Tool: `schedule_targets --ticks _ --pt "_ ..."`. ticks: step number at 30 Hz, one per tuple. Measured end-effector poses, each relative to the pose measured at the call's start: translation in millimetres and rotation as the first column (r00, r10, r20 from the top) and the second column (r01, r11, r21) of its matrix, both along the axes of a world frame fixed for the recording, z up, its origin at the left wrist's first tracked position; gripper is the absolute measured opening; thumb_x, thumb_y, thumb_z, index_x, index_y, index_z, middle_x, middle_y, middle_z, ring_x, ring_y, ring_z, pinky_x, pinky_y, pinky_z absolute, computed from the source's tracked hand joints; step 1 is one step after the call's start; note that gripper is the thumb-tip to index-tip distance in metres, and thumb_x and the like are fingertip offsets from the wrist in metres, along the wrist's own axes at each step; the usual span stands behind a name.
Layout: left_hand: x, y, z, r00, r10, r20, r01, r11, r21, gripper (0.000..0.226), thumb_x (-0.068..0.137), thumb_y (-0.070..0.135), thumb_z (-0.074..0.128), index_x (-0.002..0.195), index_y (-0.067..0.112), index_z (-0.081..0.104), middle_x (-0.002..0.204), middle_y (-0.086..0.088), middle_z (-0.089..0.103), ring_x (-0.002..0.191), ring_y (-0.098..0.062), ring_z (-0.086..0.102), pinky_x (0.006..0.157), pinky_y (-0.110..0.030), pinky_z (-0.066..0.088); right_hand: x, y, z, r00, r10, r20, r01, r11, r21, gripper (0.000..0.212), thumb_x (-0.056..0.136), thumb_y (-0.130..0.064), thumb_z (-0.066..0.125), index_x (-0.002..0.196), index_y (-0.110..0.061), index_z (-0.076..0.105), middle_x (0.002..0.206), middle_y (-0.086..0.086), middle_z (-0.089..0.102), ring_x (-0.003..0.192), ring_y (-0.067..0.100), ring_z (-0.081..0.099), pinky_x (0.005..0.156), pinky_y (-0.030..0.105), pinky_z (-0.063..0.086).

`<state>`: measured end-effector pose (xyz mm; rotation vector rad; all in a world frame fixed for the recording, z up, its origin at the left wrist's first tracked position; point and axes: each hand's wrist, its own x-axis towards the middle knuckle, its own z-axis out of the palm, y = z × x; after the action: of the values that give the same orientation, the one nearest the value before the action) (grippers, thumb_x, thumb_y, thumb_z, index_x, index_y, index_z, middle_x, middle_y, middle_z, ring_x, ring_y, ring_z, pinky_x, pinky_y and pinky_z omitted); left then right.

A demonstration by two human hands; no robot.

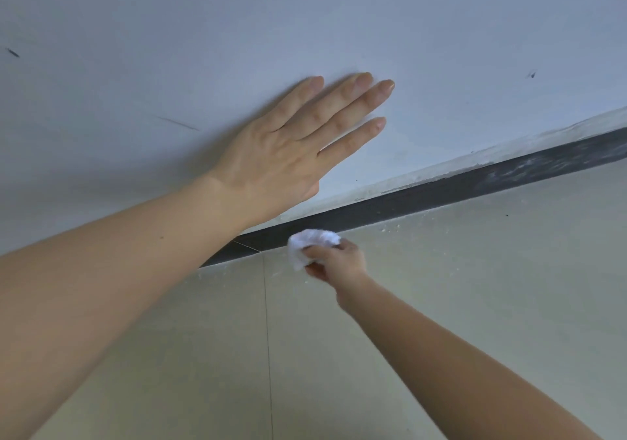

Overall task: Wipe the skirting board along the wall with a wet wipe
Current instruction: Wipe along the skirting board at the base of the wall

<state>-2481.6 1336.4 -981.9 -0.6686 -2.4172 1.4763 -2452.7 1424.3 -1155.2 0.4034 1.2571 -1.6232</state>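
Gripping a bunched white wet wipe (312, 243), the right hand (334, 263) curls its fingers round the wad and holds it against the dark skirting board (424, 195), at the board's lower edge where it meets the floor (475, 287). The wipe sits on the board a little to the right of a thin pale seam that crosses it. Above the skirting board, the left hand (288, 154) lies flat on the pale wall (203, 32), fingers straight and slightly spread, holding nothing; the heel of the palm is just above the board's top edge. The left forearm crosses in front of the board and hides its left end. To the right of the wipe the skirting board runs on toward the frame edge, and its far right stretch carries whitish dusty smears. Along the board's top edge the wall shows a rough, off-white strip. Below the board, the beige floor tiles are dotted with small white specks close to the board, and a thin grout line runs away from it.
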Motion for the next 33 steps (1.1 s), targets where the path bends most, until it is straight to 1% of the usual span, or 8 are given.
schedule_targets --ticks 3,6,11,20,24,27,30,33 --pt "11.4 -14.1 5.0 1.0 0.023 0.008 -0.023 0.999 -0.05 0.08 0.088 0.027 0.047 0.155 0.014 0.005 0.16 -0.003 0.006 0.146 -0.019 0.013 0.116 -0.035 0.009 23.6 -43.1 -1.6 0.986 0.153 -0.069 -0.145 0.984 0.103 0.025 0.078 -0.018 0.072 0.101 -0.014 0.064 0.081 0.001 0.066 0.07 0.016 0.063 0.069 0.028 0.055" --pt "14.0 -17.4 4.5 1.0 0.022 -0.005 -0.023 0.998 -0.063 0.081 0.087 0.023 0.047 0.155 0.014 0.004 0.16 -0.001 0.006 0.147 -0.017 0.013 0.117 -0.034 0.008 20.9 -59.4 -1.8 0.995 -0.008 -0.095 0.019 0.993 0.119 0.014 0.08 -0.015 0.068 0.092 -0.017 0.062 0.082 0.0 0.064 0.083 0.022 0.068 0.068 0.026 0.051" --pt "12.6 -9.3 -11.5 0.997 0.069 -0.043 -0.067 0.997 0.038 0.083 0.083 0.019 0.048 0.155 0.016 0.008 0.159 -0.002 0.006 0.145 -0.02 0.008 0.117 -0.04 0.001 -12.3 -16.7 -4.5 0.954 -0.299 -0.02 0.3 0.953 0.039 0.013 0.08 0.002 0.064 0.083 -0.011 0.065 0.085 0.01 0.066 0.078 0.021 0.066 0.074 0.03 0.059" --pt "-36.1 47.9 -32.9 0.997 -0.065 -0.042 0.073 0.971 0.226 0.081 0.083 0.019 0.051 0.154 0.016 0.013 0.158 -0.002 0.008 0.145 -0.019 0.01 0.116 -0.039 0.002 -126.3 125.7 -8.5 0.886 -0.413 -0.21 0.44 0.892 0.103 0.01 0.084 0.003 0.06 0.087 -0.005 0.065 0.091 0.016 0.065 0.084 0.025 0.066 0.076 0.031 0.059" --pt "-61.9 65.5 -22.4 0.994 -0.054 -0.097 0.071 0.98 0.185 0.078 0.087 0.027 0.048 0.155 0.015 0.01 0.159 -0.006 0.008 0.145 -0.022 0.01 0.116 -0.04 0.008 -159.5 170.3 -6.8 0.768 -0.588 -0.253 0.634 0.753 0.176 0.012 0.088 -0.002 0.06 0.08 -0.01 0.063 0.077 0.008 0.062 0.073 0.02 0.063 0.072 0.028 0.06" --pt "-67.3 63.4 -16.1 0.995 -0.03 -0.092 0.046 0.983 0.178 0.075 0.09 0.026 0.044 0.155 0.013 0.007 0.16 -0.007 0.007 0.146 -0.023 0.01 0.117 -0.039 0.004 -167.6 190.6 -5.6 0.642 -0.709 -0.292 0.765 0.616 0.186 0.012 0.088 -0.004 0.058 0.096 -0.01 0.065 0.08 0.004 0.062 0.071 0.015 0.064 0.075 0.029 0.06" --pt "-60.0 55.5 -17.6 0.996 -0.019 -0.087 0.033 0.986 0.164 0.075 0.089 0.025 0.043 0.155 0.013 0.009 0.16 -0.006 0.008 0.146 -0.023 0.01 0.117 -0.039 0.002 -154.6 181.5 -4.5 0.755 -0.586 -0.294 0.65 0.729 0.216 0.018 0.083 0.001 0.059 0.097 -0.01 0.065 0.078 0.004 0.06 0.074 0.019 0.06 0.07 0.031 0.059" --pt "-41.8 44.5 -19.8 0.995 0.024 -0.098 -0.003 0.978 0.21 0.078 0.088 0.023 0.047 0.155 0.014 0.009 0.159 -0.007 0.006 0.145 -0.024 0.009 0.117 -0.041 0.001 -118.7 146.5 1.4 0.933 -0.258 -0.25 0.315 0.922 0.225 0.017 0.08 0.002 0.061 0.088 -0.012 0.064 0.078 0.008 0.061 0.07 0.022 0.058 0.066 0.031 0.056"
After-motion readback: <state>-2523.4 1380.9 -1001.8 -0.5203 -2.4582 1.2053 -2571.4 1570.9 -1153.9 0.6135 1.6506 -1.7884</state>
